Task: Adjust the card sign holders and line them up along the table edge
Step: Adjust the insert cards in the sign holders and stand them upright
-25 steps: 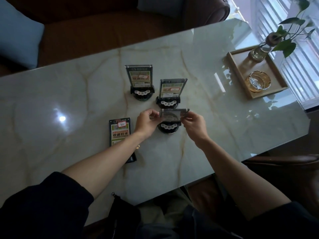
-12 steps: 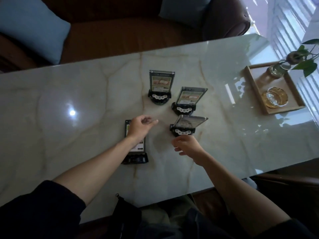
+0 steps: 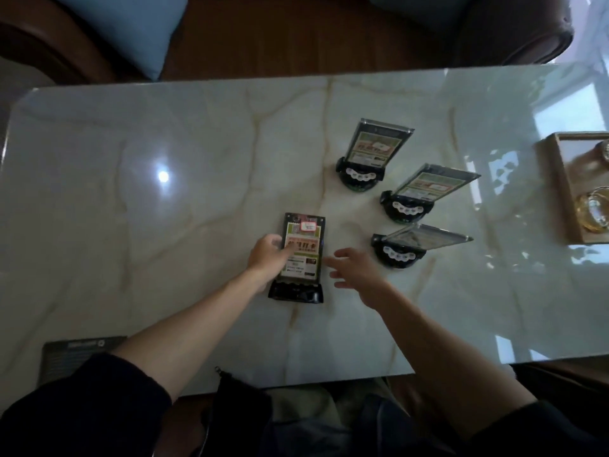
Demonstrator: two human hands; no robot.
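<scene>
Several card sign holders with black bases sit on the marble table (image 3: 164, 258). One holder (image 3: 303, 239) lies flat on its back near the middle. My left hand (image 3: 268, 258) rests on its left edge, with the thumb over the card. My right hand (image 3: 356, 268) hovers open just right of it, fingers spread, touching nothing. Three holders stand to the right: a far one (image 3: 375, 150), a middle one (image 3: 431, 189), and a near one (image 3: 421, 240) whose card leans far back.
A wooden tray (image 3: 557, 192) with glassware sits at the table's right end. A brown sofa with blue cushions (image 3: 131, 31) lies beyond the far edge. A dark flat object (image 3: 79, 351) sits at the near left edge.
Both hands let go of the near standing holder and moved left. My left hand now rests on the flat-lying holder and my right hand hovers beside it. The view shifted left.
</scene>
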